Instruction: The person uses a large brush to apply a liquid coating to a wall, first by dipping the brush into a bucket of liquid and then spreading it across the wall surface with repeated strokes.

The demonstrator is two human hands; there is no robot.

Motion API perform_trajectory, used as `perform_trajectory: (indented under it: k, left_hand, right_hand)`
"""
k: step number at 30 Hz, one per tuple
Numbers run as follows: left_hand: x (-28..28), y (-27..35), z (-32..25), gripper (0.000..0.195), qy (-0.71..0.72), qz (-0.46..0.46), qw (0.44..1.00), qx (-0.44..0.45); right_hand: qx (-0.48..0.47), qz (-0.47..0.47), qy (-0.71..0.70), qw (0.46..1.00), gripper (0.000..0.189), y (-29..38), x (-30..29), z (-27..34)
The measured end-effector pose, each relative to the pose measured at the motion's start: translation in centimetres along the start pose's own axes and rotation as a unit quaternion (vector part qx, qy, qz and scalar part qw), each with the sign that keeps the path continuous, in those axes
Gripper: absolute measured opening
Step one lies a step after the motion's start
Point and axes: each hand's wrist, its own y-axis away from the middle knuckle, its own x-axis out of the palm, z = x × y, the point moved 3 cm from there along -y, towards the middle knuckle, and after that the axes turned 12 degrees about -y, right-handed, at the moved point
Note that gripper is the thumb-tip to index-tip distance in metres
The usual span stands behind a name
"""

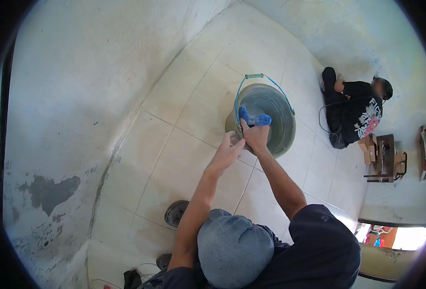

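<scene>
A grey-green plastic bucket (283, 139) stands on the tiled floor in front of me. Its blue bail handle is raised, with a green grip (254, 76) at the top. My right hand (255, 137) reaches over the bucket's near rim and is closed around a blue, textured cloth-like item (258, 119), which lies bent above the opening. Just outside the bucket's left wall is my left hand (229, 150), palm turned inward and fingers apart, nothing seen in it. Whether its fingertips touch the bucket is unclear. What the bucket holds cannot be made out.
A person (361, 108) in dark clothes sits by the wall at right, a cable beside them. Past them stand cardboard boxes (369, 149) and a wooden stand (384, 159). A wall with peeling paint (50, 191) runs along the left. Dark footwear (177, 213) is near my left arm.
</scene>
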Motion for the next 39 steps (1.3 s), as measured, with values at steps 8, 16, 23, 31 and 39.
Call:
perform_trajectory:
  k: [8,16,23,31,39]
  left_hand:
    - [-0.1,-0.3,0.9,0.028,0.105,-0.033,0.993,-0.041]
    - [-2.0,3.3,2.5,0.020,0.089,-0.091,0.992,0.003]
    - [-8.9,10.5,2.3,0.016,0.032,-0.101,0.994,-0.028]
    - [-15.7,21.6,3.0,0.019,0.051,-0.146,0.987,-0.042]
    - [-18.1,32.1,5.9,0.017,0.038,-0.205,0.973,-0.099]
  right_hand:
    - [-0.093,-0.012,-0.041,0.995,0.030,1.5,0.1,1.2]
    - [-0.138,0.100,-0.015,0.985,0.027,5.2,1.4,3.2]
    - [-0.016,0.181,-0.123,0.976,0.028,9.4,4.3,8.3]
    - [0.065,0.309,-0.212,0.925,0.034,16.0,8.7,13.1]
    - [0.033,0.473,-0.260,0.841,0.028,22.5,10.8,18.8]
